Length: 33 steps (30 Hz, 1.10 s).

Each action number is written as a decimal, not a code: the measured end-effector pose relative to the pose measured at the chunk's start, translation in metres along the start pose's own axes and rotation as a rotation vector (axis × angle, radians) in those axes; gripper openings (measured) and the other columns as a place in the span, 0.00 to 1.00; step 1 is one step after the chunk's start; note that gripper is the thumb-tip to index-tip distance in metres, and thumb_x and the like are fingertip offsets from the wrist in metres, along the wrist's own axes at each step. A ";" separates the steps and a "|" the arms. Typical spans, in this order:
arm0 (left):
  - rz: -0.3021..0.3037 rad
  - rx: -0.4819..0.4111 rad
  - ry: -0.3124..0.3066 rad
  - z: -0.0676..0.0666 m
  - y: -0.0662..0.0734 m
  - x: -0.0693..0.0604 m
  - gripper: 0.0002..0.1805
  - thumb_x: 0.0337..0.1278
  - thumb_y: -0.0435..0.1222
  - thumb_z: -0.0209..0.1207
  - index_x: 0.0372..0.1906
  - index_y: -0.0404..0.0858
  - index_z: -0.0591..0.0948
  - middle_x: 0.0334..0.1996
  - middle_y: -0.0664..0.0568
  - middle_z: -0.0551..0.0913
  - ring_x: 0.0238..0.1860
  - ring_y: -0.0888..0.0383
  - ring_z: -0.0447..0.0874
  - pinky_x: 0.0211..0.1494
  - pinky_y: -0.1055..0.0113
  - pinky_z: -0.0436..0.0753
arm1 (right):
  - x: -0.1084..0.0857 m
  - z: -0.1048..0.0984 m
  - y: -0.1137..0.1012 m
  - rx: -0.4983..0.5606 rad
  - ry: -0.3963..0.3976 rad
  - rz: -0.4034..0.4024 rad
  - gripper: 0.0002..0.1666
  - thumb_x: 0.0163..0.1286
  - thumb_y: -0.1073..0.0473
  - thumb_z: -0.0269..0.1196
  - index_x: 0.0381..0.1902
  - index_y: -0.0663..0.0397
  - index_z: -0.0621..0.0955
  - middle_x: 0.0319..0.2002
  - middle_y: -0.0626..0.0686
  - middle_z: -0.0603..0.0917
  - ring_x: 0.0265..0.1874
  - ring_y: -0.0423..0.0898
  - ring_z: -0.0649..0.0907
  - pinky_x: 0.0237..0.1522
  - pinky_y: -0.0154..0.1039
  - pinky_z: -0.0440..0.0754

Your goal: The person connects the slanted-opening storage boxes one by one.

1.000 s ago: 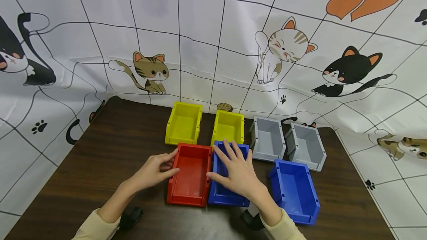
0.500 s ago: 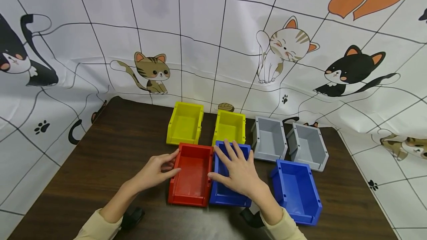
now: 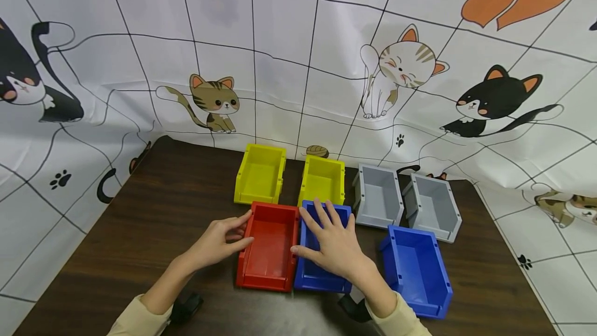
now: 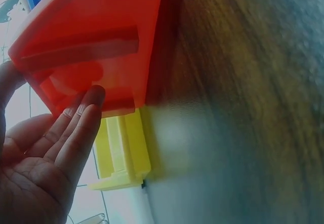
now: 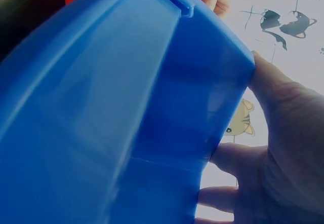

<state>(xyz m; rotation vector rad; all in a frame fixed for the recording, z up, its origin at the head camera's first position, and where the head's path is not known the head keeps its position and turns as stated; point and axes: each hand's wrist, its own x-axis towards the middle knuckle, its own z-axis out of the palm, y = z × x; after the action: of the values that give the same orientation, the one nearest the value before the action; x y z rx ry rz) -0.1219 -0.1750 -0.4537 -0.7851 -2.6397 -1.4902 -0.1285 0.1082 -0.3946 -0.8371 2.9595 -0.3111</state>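
A red storage bin (image 3: 268,245) lies beside a blue bin (image 3: 314,281) on the dark wooden table. My left hand (image 3: 212,242) holds the red bin at its left side, thumb over the rim. In the left wrist view its fingertips (image 4: 93,95) touch the outer wall. My right hand (image 3: 333,245) spreads over the blue bin. Its thumb lies by the rim facing the red bin, and its straight fingers reach toward the far edge. The right wrist view shows that blue bin (image 5: 152,107) close up with fingers along its edge. The right palm hides part of the bin's inside.
Behind stand two yellow bins, the left one (image 3: 260,172) and the right one (image 3: 323,178). Farther right are two grey bins, one (image 3: 379,196) beside the other (image 3: 432,206). A second blue bin (image 3: 415,271) stands right of my right hand. A cat-printed curtain (image 3: 280,56) hangs behind the table.
Both hands keep their places on the red and blue bins. The whole head view has shifted very slightly; otherwise nothing visibly moves.
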 end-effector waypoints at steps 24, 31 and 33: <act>-0.029 0.013 0.026 -0.001 0.009 -0.005 0.31 0.51 0.26 0.62 0.60 0.19 0.66 0.52 0.28 0.75 0.36 0.51 0.85 0.36 0.65 0.82 | -0.006 0.029 -0.017 -0.049 0.032 0.027 0.50 0.58 0.25 0.51 0.72 0.44 0.61 0.71 0.58 0.57 0.69 0.61 0.55 0.53 0.76 0.51; -0.049 0.006 0.022 0.003 0.008 -0.003 0.30 0.51 0.25 0.60 0.61 0.19 0.66 0.51 0.28 0.76 0.36 0.52 0.84 0.36 0.65 0.82 | -0.007 0.033 -0.013 -0.072 0.053 0.019 0.49 0.59 0.25 0.50 0.71 0.45 0.61 0.70 0.58 0.58 0.69 0.61 0.56 0.53 0.76 0.52; -0.057 0.001 0.023 0.003 0.008 -0.003 0.30 0.51 0.25 0.60 0.61 0.19 0.66 0.51 0.29 0.76 0.35 0.53 0.84 0.36 0.65 0.82 | -0.007 0.036 -0.012 -0.075 0.060 0.010 0.49 0.59 0.26 0.50 0.71 0.45 0.62 0.70 0.58 0.59 0.69 0.61 0.56 0.53 0.76 0.53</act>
<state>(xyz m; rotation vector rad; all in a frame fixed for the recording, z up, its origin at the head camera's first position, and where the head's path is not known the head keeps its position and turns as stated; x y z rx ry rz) -0.1156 -0.1702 -0.4502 -0.6936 -2.6676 -1.5005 -0.1128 0.0951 -0.4274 -0.8348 3.0473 -0.2306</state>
